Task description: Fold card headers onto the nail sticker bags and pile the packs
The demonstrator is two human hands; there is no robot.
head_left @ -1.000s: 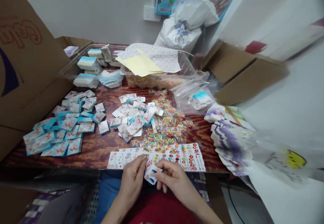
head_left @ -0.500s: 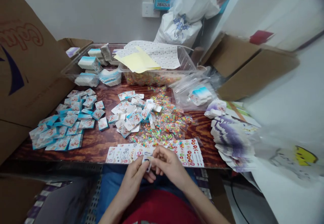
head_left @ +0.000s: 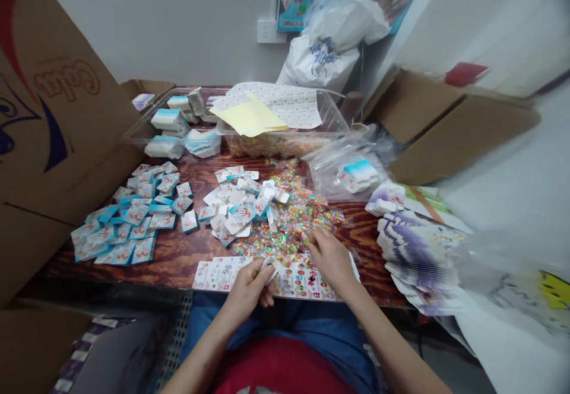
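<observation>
My left hand [head_left: 247, 290] is closed around a small white box [head_left: 271, 265] at the front edge of the table, its far end sticking out past the thumb. My right hand [head_left: 330, 260] is at the near right side of a pile of small clear packets of colourful candy [head_left: 294, 207]. Its fingers are curled together, and what lies between them is hidden. Beneath both hands lie printed sticker sheets [head_left: 214, 272]. Left of the candy is a heap of small white and blue boxes [head_left: 240, 216], some with flaps standing out.
Farther left lies a heap of closed little boxes [head_left: 136, 216]. Clear plastic trays [head_left: 333, 122] stand at the back, one topped with papers [head_left: 285, 106]. Purple-and-white cards [head_left: 409, 257] overlap at the right edge. Large cartons [head_left: 57, 139] flank the table, and a clear bag [head_left: 320, 174] lies between.
My right hand has left the small box and moved right and forward to the candy packets. My left hand keeps the box. The view has shifted slightly.
</observation>
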